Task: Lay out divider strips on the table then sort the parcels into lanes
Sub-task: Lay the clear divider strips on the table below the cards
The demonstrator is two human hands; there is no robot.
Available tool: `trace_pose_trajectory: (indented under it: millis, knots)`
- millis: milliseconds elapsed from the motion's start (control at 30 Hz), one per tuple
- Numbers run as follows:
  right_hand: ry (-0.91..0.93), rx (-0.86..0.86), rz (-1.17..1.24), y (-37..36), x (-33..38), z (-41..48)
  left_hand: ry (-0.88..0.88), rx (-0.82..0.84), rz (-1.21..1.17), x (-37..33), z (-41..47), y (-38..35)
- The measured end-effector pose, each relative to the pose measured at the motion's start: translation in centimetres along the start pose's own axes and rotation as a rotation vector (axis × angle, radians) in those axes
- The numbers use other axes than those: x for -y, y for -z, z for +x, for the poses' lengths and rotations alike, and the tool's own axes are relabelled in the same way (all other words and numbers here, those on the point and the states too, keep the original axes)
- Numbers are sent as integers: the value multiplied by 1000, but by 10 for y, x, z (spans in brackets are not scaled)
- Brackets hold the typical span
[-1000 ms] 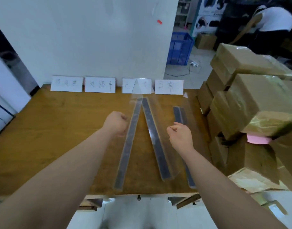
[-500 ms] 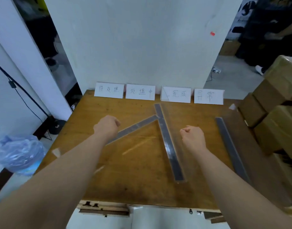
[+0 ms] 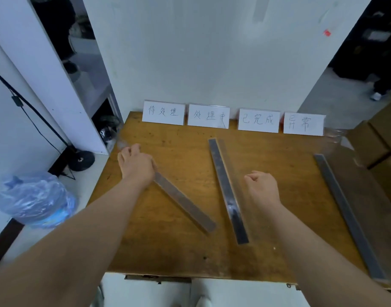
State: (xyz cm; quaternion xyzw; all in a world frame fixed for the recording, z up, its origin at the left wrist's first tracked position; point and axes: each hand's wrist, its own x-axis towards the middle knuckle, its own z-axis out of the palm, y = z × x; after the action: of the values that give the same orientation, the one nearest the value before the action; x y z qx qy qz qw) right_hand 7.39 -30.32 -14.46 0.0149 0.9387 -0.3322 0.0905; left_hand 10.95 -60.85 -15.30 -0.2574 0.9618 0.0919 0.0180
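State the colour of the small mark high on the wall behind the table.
The small mark is red, seen in the head view, the only one.

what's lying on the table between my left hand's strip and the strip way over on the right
In the head view, the middle strip and the closed, empty right hand lie between the left strip and the right strip.

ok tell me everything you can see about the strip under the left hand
The leftmost divider strip is a long, thin, flat bar, clear like acrylic with a greyish-brown tint. It lies slanted on the wooden table, far end towards the table's left edge, near end pointing at the middle strip without touching it. The left hand covers its far part, fingers curled on it. It looks blurred.
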Motion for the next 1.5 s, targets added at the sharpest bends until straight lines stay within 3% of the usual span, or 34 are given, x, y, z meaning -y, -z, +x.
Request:
trace_pose_trajectory:
  millis: [167, 400, 600, 700, 833, 1067, 1500]
  knots:
    - [65, 5, -8, -17, 5, 12, 61, 69, -95, -2, 13, -4]
    - [41, 2, 68, -45, 4, 22, -34, 273, -153, -5, 21, -23]
    - [84, 71, 57, -64, 2, 22, 104, 262, -559, -4, -16, -34]
    - [82, 125, 50, -69, -2, 20, 199, 305, -498, -4, -35, -47]
    - [113, 160, 55, -73, -5, 14, 115, 343, -400, 5, -49, -60]
    - [126, 11, 79, -100, 23, 0, 158, 155, -327, 40, -27, -49]
    - [-21, -132, 69, -169, 88, -9, 2, 138, -262, 122, 43, -19]
